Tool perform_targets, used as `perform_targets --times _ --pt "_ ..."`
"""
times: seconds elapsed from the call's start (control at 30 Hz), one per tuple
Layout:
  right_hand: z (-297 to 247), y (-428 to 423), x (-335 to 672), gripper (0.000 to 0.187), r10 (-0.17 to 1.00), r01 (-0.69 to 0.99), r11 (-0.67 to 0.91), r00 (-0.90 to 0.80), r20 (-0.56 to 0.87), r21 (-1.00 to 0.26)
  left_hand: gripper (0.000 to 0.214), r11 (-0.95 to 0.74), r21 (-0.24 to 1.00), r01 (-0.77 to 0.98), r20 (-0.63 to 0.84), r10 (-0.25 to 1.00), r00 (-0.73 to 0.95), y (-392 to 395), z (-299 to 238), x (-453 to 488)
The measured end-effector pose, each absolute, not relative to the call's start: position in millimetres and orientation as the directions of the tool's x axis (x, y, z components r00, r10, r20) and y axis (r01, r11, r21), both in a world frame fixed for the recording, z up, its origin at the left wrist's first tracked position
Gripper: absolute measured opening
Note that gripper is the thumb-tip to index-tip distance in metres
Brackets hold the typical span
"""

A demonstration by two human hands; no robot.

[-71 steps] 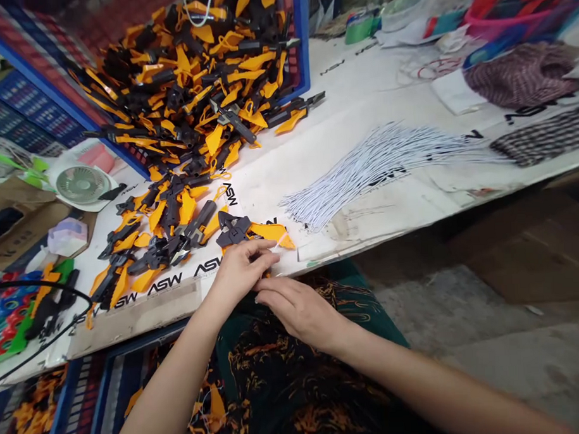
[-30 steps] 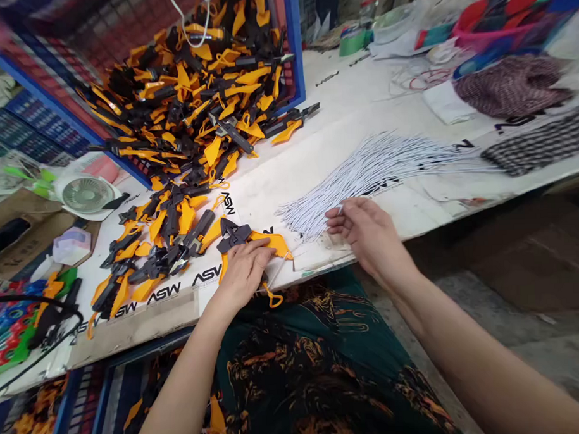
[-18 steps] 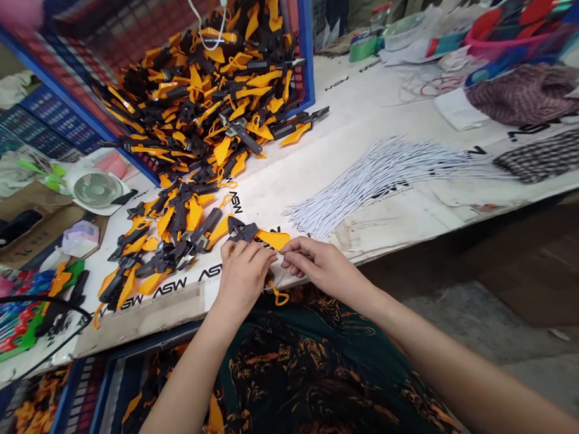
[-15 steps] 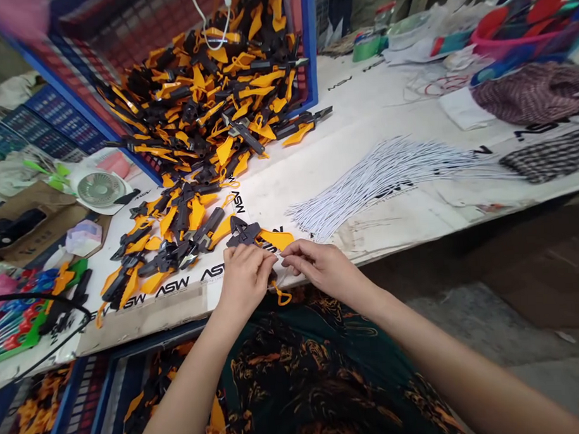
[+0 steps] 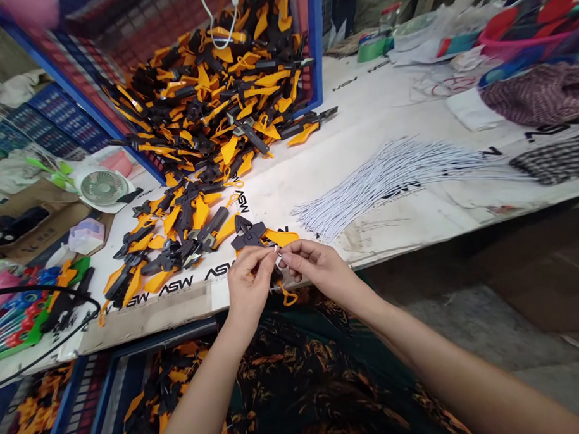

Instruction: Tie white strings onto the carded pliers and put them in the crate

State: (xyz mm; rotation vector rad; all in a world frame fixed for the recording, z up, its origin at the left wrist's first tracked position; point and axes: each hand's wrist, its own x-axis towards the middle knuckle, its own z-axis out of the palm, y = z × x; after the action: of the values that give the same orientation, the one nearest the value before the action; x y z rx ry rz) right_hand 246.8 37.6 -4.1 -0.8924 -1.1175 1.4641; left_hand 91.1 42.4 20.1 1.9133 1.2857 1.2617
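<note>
At the table's front edge, my left hand (image 5: 251, 272) and my right hand (image 5: 314, 263) meet fingertip to fingertip, both pinching. Between them shows a short loop of thin white wire tie (image 5: 277, 250). Beneath and just behind the fingers lies a black and orange hand cutter (image 5: 249, 234); my hands cover part of it. Its orange strap loop (image 5: 288, 297) hangs over the edge. To the right is a fanned bundle of long white wire ties (image 5: 374, 182). More black and orange cutters (image 5: 176, 230) lie in a loose pile to the left.
A blue and red plastic crate (image 5: 316, 51) lies tipped at the back, spilling many cutters. A small fan (image 5: 103, 187) and a green tray of coloured tools (image 5: 28, 343) stand left. Checked cloth (image 5: 553, 154) and a pink basket (image 5: 525, 46) are right. Crates with cutters sit below the table.
My fingertips have drawn together, and a small white loop of the tie now shows between them. The whole view has shifted slightly; the cutters and the bundle lie as before.
</note>
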Motion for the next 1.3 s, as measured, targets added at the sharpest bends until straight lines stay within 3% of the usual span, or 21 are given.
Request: perform_targets --times 0.07,0.13,0.17,0.23,0.33,0.43,0.53,0.6,0.67,0.73,0.8,0.87,0.97,1.1,1.3 --pt "-5 40 251 0.033 0.971 -0.333 -0.131 -0.235 -0.053 -0.934 0.015 -0.636 0.461 0.619 0.593 0.74 0.319 48 23 85" --pt "-7 44 254 0.034 0.961 -0.355 -0.201 -0.252 -0.113 -0.913 0.014 -0.746 0.144 0.651 0.631 0.576 0.52 54 26 78" --pt "-9 45 254 0.034 0.958 -0.365 -0.222 -0.255 -0.132 -0.904 0.014 -0.772 0.036 0.635 0.625 0.513 0.588 57 26 75" --pt "-11 49 253 0.033 0.952 -0.395 -0.246 -0.271 -0.144 -0.885 0.012 -0.797 -0.056 0.602 0.636 0.436 0.637 63 26 72" --pt "-13 55 247 0.032 0.95 -0.458 -0.253 -0.283 -0.13 -0.852 0.008 -0.789 0.046 0.613 0.704 0.461 0.541 67 21 74" --pt "-12 59 240 0.029 0.972 -0.476 -0.178 -0.224 -0.077 -0.861 0.005 -0.675 0.412 0.612 0.667 0.681 0.302 67 17 85" --pt "-10 57 237 0.02 0.99 -0.266 0.113 -0.05 0.131 -0.957 0.014 -0.312 0.882 0.352 0.318 0.947 0.043 65 19 95" --pt "-11 54 238 0.014 0.927 0.011 0.375 0.022 0.375 -0.927 0.025 -0.014 0.996 0.086 0.009 0.998 0.054 63 22 98" --pt "-11 51 241 0.015 0.838 0.216 0.536 -0.016 0.546 -0.816 0.032 0.174 0.984 -0.047 -0.166 0.976 0.142 62 26 96" --pt "-10 50 245 0.018 0.809 0.284 0.579 -0.082 0.582 -0.764 0.031 0.158 0.987 0.021 -0.159 0.977 0.143 60 30 92" --pt "-6 50 249 0.016 0.854 0.261 0.518 -0.117 0.506 -0.814 0.023 -0.044 0.968 0.246 0.022 0.995 0.093 58 34 87" --pt "0 53 252 0.016 0.922 0.149 0.371 -0.178 0.344 -0.917 0.014 -0.3 0.841 0.451 0.262 0.954 0.147 58 36 82" --pt "7 57 256 0.025 0.927 -0.06 0.058 -0.367 0.076 -0.997 0.011 -0.547 0.678 0.492 0.445 0.837 0.317 58 36 76" --pt "7 59 254 0.027 0.897 -0.183 -0.152 -0.437 -0.059 -0.971 0.011 -0.54 0.674 0.504 0.446 0.842 0.304 54 31 75" --pt "-5 50 238 0.024 0.957 -0.177 -0.081 -0.288 -0.027 -0.981 0.012 -0.423 0.648 0.634 0.401 0.897 0.187 38 23 83"
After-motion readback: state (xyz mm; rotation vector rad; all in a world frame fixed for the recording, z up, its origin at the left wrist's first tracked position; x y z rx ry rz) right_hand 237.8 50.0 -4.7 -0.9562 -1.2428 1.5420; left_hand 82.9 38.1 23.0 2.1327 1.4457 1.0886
